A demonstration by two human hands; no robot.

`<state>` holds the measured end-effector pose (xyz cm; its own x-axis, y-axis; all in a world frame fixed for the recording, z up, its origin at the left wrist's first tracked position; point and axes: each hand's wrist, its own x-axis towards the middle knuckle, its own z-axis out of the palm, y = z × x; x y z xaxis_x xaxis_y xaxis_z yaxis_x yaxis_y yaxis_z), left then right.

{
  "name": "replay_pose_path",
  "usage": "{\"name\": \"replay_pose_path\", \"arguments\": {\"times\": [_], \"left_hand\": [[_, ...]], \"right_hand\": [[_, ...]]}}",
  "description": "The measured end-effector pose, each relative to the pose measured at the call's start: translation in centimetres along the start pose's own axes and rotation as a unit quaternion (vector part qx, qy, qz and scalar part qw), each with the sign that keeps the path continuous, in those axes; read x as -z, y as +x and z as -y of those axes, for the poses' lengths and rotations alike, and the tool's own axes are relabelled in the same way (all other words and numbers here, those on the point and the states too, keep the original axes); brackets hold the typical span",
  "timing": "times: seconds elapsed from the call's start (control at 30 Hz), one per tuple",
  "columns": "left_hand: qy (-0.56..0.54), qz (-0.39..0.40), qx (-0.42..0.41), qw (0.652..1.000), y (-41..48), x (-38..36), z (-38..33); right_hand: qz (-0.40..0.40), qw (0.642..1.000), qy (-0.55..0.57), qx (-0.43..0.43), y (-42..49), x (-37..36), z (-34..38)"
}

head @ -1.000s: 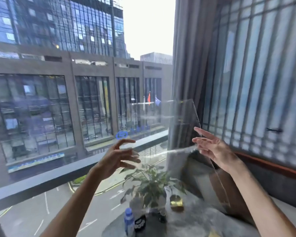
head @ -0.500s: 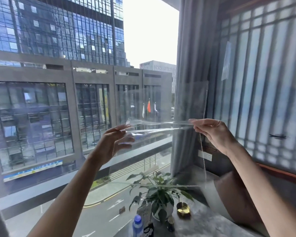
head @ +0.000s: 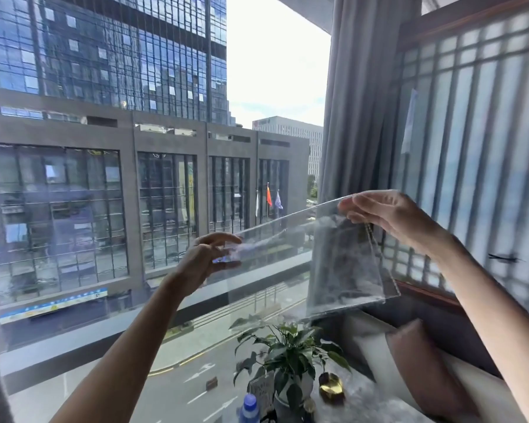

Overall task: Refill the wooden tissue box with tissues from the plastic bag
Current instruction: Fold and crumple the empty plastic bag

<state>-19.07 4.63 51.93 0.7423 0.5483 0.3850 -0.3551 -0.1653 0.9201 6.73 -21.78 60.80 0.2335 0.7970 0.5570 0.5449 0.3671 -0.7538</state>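
Note:
I hold a clear plastic bag [head: 345,264] up in front of the window, stretched between both hands. My left hand [head: 205,257] pinches its left corner at mid-frame. My right hand [head: 385,212] grips the top edge higher up on the right, so the edge slopes upward to the right. The bag hangs down below my right hand and looks see-through and flat; no tissues show in it. The wooden tissue box is not in view.
Below the bag stands a potted green plant [head: 284,358] on a grey marbled table [head: 364,404], with a blue-capped bottle [head: 249,407] and a small brass dish [head: 330,389]. A pink cushion [head: 425,370] lies right. A grey curtain [head: 358,102] and a lattice screen [head: 486,148] fill the right.
Both hands have closed on the clear bag and risen. My right hand lifted higher than the left, tilting the top edge, and the bag now hangs open-faced below it. The camera tilted up.

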Motion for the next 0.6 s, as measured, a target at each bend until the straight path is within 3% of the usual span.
{"name": "replay_pose_path", "arguments": {"times": [0.1, 0.17, 0.27, 0.33, 0.4, 0.47, 0.53, 0.6], "left_hand": [[0.194, -0.073, -0.094, 0.974, 0.0, -1.1, -1.4], [0.264, 0.009, -0.146, 0.953, 0.5, -2.4, -2.9], [0.304, 0.168, -0.076, 0.935, 1.8, -4.2, -5.1], [0.274, 0.215, -0.059, 0.936, 2.3, -5.1, -5.8], [0.223, 0.185, -0.074, 0.954, 2.6, -5.4, -5.8], [0.178, 0.126, -0.087, 0.972, 2.5, -5.2, -5.5], [0.134, 0.077, -0.097, 0.983, 2.0, -4.8, -5.2], [0.092, 0.039, -0.108, 0.989, 1.4, -4.1, -5.2]], "right_hand": [[0.018, 0.985, -0.168, 0.025, 2.8, -1.1, 2.7], [0.085, 0.971, -0.224, 0.013, 4.5, -2.4, 4.9], [0.169, 0.943, -0.287, 0.008, 6.3, -4.3, 8.3], [0.185, 0.93, -0.317, 0.023, 7.0, -5.2, 10.1], [0.158, 0.927, -0.335, 0.048, 7.1, -5.3, 11.0], [0.07, 0.938, -0.33, 0.079, 6.4, -4.3, 10.4], [-0.04, 0.966, -0.242, 0.077, 4.7, -3.2, 8.1], [-0.078, 0.99, -0.113, 0.033, 2.6, -3.2, 4.7]]}}
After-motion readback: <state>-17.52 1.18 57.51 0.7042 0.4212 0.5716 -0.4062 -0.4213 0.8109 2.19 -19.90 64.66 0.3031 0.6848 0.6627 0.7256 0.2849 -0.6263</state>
